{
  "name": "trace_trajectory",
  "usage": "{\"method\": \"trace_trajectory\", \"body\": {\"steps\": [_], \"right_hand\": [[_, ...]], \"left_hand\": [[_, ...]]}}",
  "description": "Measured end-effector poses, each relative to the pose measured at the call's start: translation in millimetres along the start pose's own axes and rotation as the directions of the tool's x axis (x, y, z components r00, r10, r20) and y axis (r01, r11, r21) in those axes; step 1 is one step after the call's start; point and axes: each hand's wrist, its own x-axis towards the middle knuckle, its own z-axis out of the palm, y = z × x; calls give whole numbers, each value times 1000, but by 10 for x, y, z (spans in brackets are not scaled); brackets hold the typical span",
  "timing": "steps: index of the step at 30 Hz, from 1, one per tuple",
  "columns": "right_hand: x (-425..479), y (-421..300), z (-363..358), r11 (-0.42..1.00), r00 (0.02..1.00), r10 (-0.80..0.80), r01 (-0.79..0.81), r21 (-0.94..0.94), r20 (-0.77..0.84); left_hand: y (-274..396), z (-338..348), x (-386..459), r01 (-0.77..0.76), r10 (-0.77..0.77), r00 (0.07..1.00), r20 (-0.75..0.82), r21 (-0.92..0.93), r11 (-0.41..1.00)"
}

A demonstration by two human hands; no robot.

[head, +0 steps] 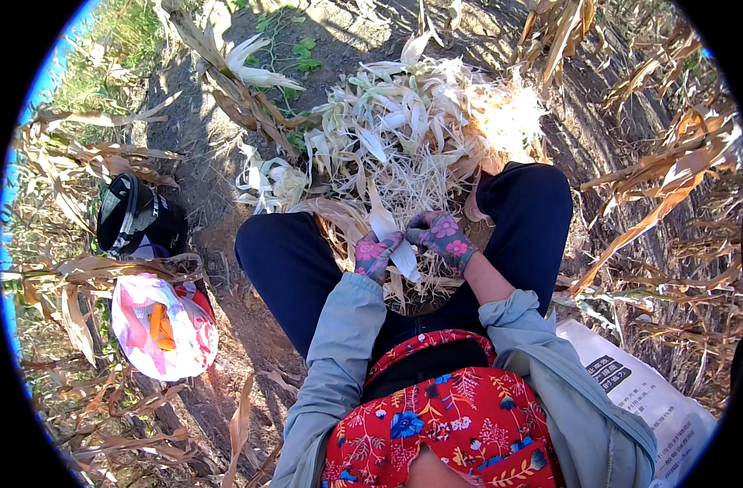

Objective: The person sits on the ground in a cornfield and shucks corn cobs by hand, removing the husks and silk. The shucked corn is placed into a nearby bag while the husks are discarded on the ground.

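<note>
Between my knees, my left hand (376,253), in a grey glove printed with pink flowers, grips a pale corn husk leaf (382,221). One end of the leaf points up and away, and the other sticks out below my fingers. My right hand (440,238), gloved to match, is close beside it with bent fingers at the leaf's right edge. Whether those fingers pinch anything is too small to tell. Just beyond both hands lies a large heap of pale stripped corn husks (402,131), brightly sunlit on its right side.
To the left, a black bucket (164,222) lies tipped beside a plastic-lined container (188,348) holding orange corn cobs (160,326). A white printed sack (658,409) is at my right. Dry corn stalks (219,67) lean over the soil, with more on both sides.
</note>
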Motion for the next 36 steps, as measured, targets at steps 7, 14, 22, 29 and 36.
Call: {"method": "trace_trajectory", "body": {"steps": [7, 14, 22, 29, 36], "right_hand": [[-3, -27, 2, 999, 1000, 3, -3, -49, -2], [17, 33, 4, 994, 999, -32, 33, -103, 9], [55, 111, 12, 929, 984, -177, 160, -334, -20], [69, 205, 45, 931, 980, -197, 175, -320, -39], [-62, 9, 67, 914, 1000, 27, -22, 405, -7]], "left_hand": [[4, 14, -14, -35, 35, 999, 2, -23, 999], [-5, -9, -16, -39, 39, 999, 37, 0, 999], [-15, -16, -15, -61, 61, 997, 49, 10, 998], [-30, -35, 16, -80, 73, 996, 47, 172, 982], [-35, -50, 8, -127, 167, 977, -130, 270, 954]]}}
